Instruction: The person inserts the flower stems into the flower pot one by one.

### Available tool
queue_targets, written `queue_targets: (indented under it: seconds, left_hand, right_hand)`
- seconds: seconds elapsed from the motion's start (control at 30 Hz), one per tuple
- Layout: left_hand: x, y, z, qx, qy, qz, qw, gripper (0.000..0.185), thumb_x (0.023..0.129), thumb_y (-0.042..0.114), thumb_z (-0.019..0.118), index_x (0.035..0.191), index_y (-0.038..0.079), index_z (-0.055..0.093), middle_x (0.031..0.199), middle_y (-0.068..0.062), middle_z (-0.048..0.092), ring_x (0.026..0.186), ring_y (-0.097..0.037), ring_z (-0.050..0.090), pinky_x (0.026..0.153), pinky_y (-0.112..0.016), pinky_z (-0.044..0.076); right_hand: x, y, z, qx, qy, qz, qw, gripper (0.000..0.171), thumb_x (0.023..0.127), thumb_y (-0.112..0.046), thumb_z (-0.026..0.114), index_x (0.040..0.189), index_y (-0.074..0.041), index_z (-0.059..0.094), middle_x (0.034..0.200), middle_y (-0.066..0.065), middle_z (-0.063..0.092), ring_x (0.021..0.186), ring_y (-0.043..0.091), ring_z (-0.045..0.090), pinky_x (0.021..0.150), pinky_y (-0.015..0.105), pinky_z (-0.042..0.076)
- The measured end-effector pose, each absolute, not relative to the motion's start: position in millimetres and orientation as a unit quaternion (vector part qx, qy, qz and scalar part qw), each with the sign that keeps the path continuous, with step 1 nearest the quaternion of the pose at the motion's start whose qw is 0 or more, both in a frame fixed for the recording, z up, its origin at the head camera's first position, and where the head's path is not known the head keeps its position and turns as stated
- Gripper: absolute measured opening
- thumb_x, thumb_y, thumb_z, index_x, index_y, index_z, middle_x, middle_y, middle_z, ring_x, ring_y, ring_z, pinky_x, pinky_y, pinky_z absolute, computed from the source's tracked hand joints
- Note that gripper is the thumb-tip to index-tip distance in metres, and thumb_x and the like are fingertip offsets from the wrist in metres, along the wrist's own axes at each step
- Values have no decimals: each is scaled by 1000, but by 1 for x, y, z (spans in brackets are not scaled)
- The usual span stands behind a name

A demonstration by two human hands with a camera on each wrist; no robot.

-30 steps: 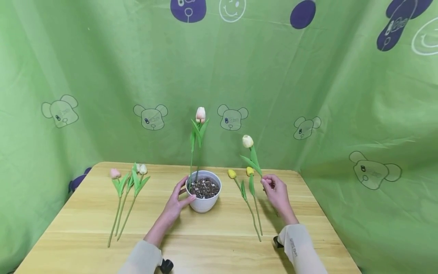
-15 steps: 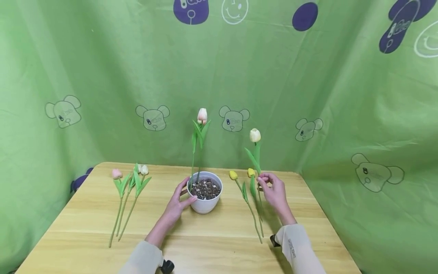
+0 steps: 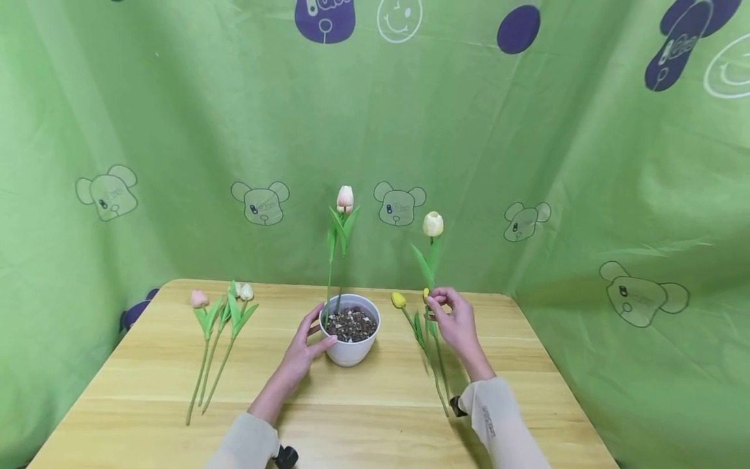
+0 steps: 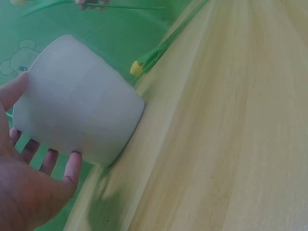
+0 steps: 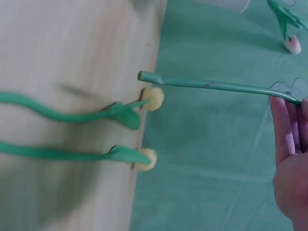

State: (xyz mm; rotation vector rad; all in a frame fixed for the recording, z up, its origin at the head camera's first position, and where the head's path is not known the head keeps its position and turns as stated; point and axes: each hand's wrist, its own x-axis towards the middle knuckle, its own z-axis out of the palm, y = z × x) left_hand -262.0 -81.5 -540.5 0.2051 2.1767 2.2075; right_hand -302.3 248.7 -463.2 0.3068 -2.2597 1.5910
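Note:
My left hand (image 3: 297,356) holds the white flowerpot (image 3: 349,354) by its left side, thumb at the near rim and fingers round the side. Dark soil (image 3: 350,324) fills the pot. Pink-and-white tulips (image 3: 345,197) stand upright in it on thin stems near its left wall. My right hand (image 3: 457,320) pinches the stem of a cream tulip (image 3: 433,224), held nearly upright above the table. In the right wrist view the lower end of that stem (image 5: 207,85) hangs free. Two yellow tulips (image 3: 399,300) lie beneath it; the right one is partly hidden by my hand.
On the table's left lie a pink tulip (image 3: 199,299) and two white tulips (image 3: 247,292), stems pointing toward me. A green curtain (image 3: 328,117) hangs behind and on both sides of the wooden table (image 3: 363,423).
My right hand has moved left with the cream tulip, which has risen a little and gone from leaning to nearly upright. The left hand and flowerpot have stayed in place.

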Motion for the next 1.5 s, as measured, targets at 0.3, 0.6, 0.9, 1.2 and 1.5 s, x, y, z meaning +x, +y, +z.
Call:
queue_targets:
  seconds: [0.3, 0.6, 0.9, 1.2, 1.5]
  left_hand:
    - [-263, -83, -539, 65, 703, 708, 19, 85, 92, 27, 77, 162, 35, 30, 171, -10, 25, 151, -41, 33, 116, -67, 38]
    - [-263, -83, -541, 72, 705, 705, 12, 84, 91, 28, 77, 162, 33, 31, 171, -8, 25, 150, -40, 35, 116, -68, 37]
    - [-262, -83, -541, 70, 704, 707, 10, 84, 91, 27, 77, 162, 33, 32, 171, -9, 25, 150, -40, 35, 116, -66, 38]
    - [-263, -84, -542, 67, 700, 710, 13, 84, 91, 27, 77, 162, 34, 32, 170, -10, 26, 150, -41, 35, 114, -65, 41]
    - [-262, -82, -541, 67, 703, 708, 10, 83, 92, 25, 76, 162, 33, 32, 171, -10, 25, 149, -41, 36, 114, -65, 41]
  right_hand:
    - [-304, 215, -420, 177, -786, 557, 201, 18, 100, -5, 66, 110, 9, 63, 98, 24, 65, 87, 14, 67, 74, 31, 65]
    - [-312, 172, -387, 226, -757, 579, 204, 18, 99, -1, 64, 111, 11, 60, 97, 24, 63, 88, 37, 67, 74, 30, 65]
    - [-332, 140, -399, 226, -731, 609, 208, 16, 98, 3, 63, 111, 11, 58, 97, 22, 62, 92, 38, 65, 76, 33, 65]
    - [-352, 125, -422, 219, -743, 596, 212, 21, 99, 2, 63, 116, 11, 56, 99, 26, 64, 89, 38, 66, 76, 40, 66]
    - [-345, 109, -419, 221, -739, 603, 203, 18, 100, 9, 56, 115, 16, 51, 101, 35, 59, 97, 58, 62, 84, 60, 61]
